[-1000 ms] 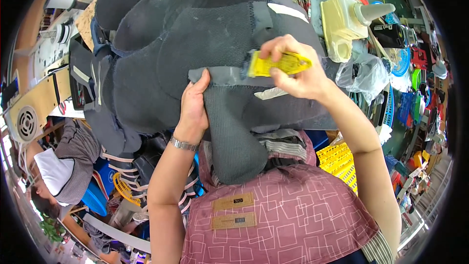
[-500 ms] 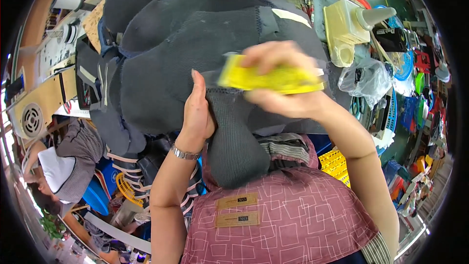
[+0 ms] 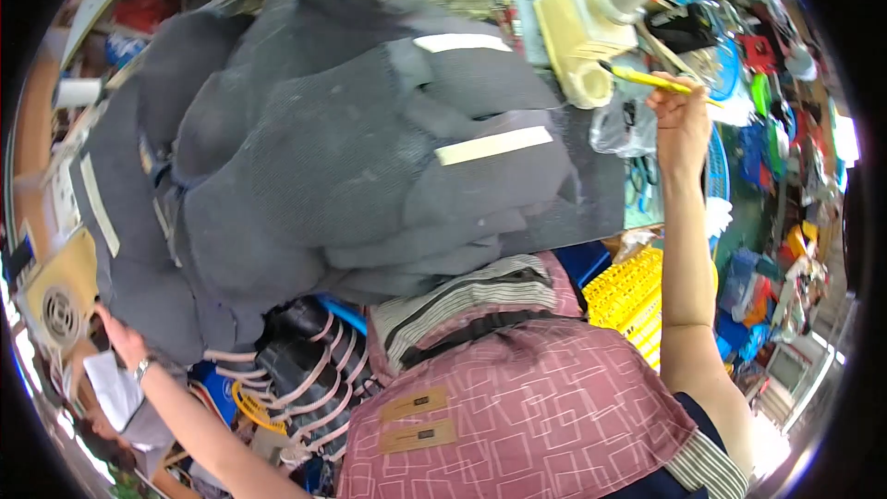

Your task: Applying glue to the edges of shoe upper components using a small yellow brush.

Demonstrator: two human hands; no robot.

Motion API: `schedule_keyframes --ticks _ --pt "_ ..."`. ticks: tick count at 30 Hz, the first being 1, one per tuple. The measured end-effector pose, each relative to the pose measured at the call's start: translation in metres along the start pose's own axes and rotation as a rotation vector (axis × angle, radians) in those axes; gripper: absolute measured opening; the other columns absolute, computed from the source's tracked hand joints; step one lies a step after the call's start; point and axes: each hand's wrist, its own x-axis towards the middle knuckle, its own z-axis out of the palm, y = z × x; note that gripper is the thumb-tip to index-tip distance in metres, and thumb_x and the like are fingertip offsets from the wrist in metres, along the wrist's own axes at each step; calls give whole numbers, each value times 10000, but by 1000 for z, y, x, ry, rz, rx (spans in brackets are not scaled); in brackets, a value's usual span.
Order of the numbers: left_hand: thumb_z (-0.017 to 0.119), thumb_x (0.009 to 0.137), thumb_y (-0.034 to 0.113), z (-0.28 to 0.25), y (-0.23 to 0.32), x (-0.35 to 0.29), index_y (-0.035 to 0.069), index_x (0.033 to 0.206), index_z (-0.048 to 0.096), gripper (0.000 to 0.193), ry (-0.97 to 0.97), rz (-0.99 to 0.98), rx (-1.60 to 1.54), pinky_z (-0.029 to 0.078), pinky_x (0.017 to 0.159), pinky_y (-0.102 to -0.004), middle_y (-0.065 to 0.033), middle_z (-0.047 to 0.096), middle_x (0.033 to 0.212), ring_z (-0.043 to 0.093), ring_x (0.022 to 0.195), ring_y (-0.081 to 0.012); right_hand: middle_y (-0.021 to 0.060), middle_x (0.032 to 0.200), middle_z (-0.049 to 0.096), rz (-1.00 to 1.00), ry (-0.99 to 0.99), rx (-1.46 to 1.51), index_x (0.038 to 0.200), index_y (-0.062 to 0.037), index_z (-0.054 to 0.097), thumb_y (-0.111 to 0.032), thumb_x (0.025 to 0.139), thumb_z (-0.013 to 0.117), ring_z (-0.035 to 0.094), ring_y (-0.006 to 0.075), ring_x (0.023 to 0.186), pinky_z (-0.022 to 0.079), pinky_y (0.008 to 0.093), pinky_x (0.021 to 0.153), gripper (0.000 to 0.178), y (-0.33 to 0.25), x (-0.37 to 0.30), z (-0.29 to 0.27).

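Note:
A flat yellow tool (image 3: 651, 80) is gripped in my right hand (image 3: 682, 120), seen nearly edge-on. Its dark tip reaches the open round spout of a cream plastic bottle (image 3: 575, 32) with a grey cone. Down at the far left, my left hand (image 3: 125, 340) is open with its fingers stretched, beside the lower left edge of the dark pieces; nothing shows in it. Dark grey fabric pieces (image 3: 323, 148) lie overlapped in a large pile before me. Pale strips (image 3: 494, 145) cross some of them.
A clear plastic bag (image 3: 621, 129) and blue-handled scissors (image 3: 639, 183) lie below the bottle. A yellow slatted basket (image 3: 624, 300) stands beside my apron (image 3: 527, 397). At left are a beige panel with a round vent (image 3: 63, 314) and another person with a white cloth (image 3: 113, 388).
My right hand has carried the yellow tool from the fabric up and right to the bottle. My left hand has left the ribbed dark piece and swung far left. The view has shifted.

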Motion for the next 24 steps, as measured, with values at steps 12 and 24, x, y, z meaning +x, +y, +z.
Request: schedule_keyframes --ticks 12,24 --pt "624 762 88 383 24 -244 46 1015 599 258 -872 1214 696 428 870 -332 -116 594 1056 546 1019 -269 39 805 640 95 86 -664 885 -8 651 -100 816 613 569 74 719 447 207 664 122 103 11 -64" --pt "645 793 165 418 17 -242 4 947 575 234 -1225 -278 148 427 691 -220 -20 603 879 542 782 -80 69 943 584 416 -321 621 981 -57 541 -445 802 546 573 180 902 518 311 718 427 27 15 23"
